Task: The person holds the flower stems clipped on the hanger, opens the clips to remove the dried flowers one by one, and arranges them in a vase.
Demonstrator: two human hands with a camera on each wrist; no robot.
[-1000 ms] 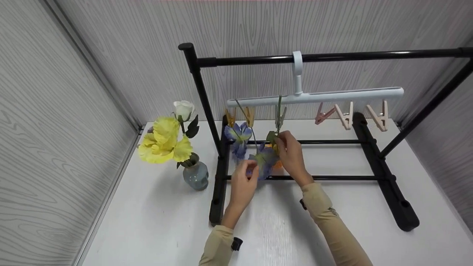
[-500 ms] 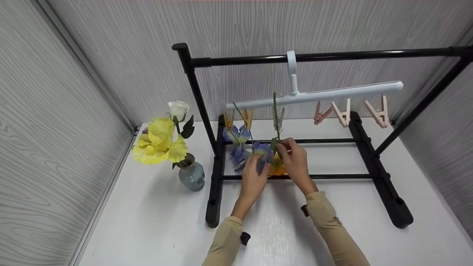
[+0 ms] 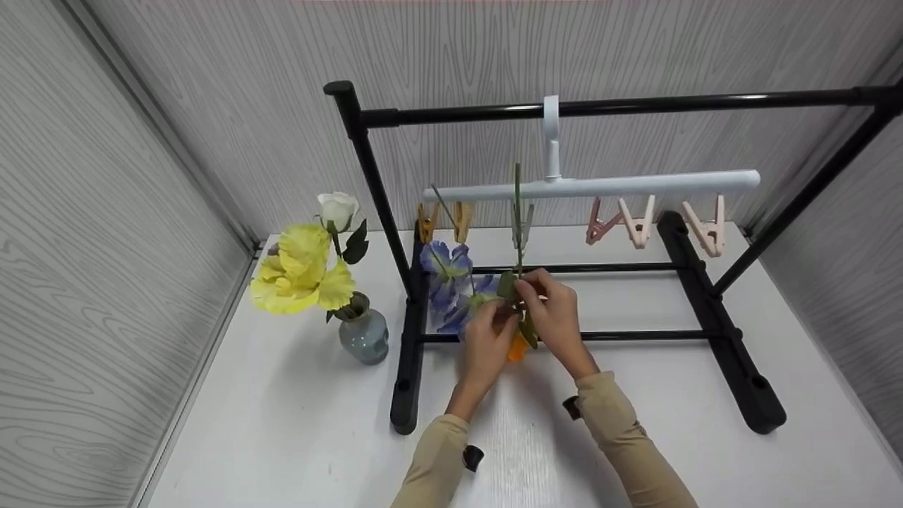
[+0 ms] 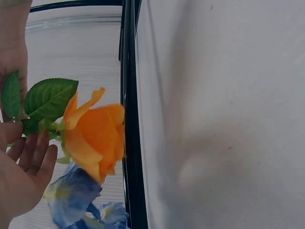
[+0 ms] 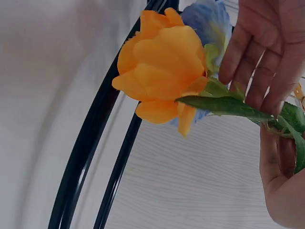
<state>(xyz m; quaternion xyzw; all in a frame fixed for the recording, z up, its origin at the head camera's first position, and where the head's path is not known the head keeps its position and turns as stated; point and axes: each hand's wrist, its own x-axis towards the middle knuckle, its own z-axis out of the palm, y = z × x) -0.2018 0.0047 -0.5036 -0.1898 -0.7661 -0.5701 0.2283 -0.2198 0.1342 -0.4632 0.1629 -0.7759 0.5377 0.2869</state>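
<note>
An orange artificial rose [image 5: 162, 67] hangs head down on a long green stem [image 3: 518, 212], which rises in front of a grey clothespin [image 3: 528, 226]. Whether that clothespin grips the stem is hard to tell. My right hand [image 3: 555, 317] pinches the stem beside a green leaf [image 4: 50, 98]. Close to the flower head, my left hand [image 3: 485, 347] holds the same stem between thumb and fingers. Blue-purple flowers [image 3: 446, 271] hang upside down just left of the rose, under two orange clothespins [image 3: 462, 222].
A black rack [image 3: 635, 106] carries a white hanger [image 3: 635, 185]. Three pinkish clothespins [image 3: 638, 224] hang from its right side. To the left stands a blue-grey vase [image 3: 365, 337] with yellow flowers [image 3: 300, 271] and a white rose [image 3: 338, 210].
My left hand has moved right from the blue flowers to the orange rose's stem. My right hand has slid a little lower. The hanger, tilted half a second ago, now hangs nearly level.
</note>
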